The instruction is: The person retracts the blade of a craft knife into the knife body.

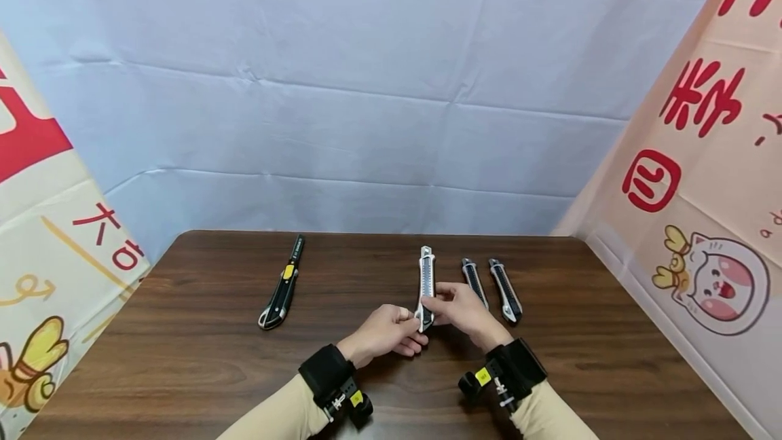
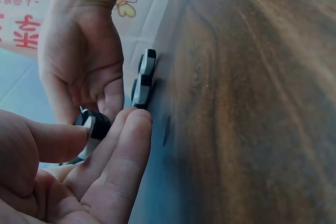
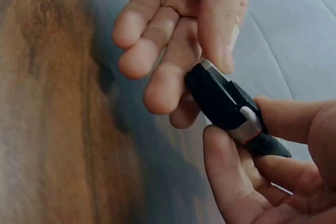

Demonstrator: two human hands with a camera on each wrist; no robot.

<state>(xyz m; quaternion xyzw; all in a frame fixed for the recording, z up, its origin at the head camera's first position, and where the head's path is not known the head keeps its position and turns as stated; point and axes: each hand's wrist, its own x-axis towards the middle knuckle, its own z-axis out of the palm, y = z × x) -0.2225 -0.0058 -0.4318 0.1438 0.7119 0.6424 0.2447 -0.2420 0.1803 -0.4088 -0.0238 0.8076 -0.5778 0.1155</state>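
Observation:
Both hands are on a silver and black utility knife (image 1: 427,273), which points toward the table's far edge. At the near end of its handle, my left hand (image 1: 383,333) pinches it between thumb and fingers. My right hand (image 1: 469,314) grips the knife's side farther up, thumb on one face and fingers beneath, as the right wrist view shows on the knife's black handle (image 3: 220,103). Held above the table, the knife shows only its butt (image 2: 94,128) in the left wrist view.
Two similar utility knives, one (image 1: 474,280) partly behind my right hand and another (image 1: 506,292) farther right, lie on the brown wooden table (image 1: 201,358). A black-green utility knife (image 1: 282,294) with a yellow slider lies at left. Cloth sheets hang behind and at the sides.

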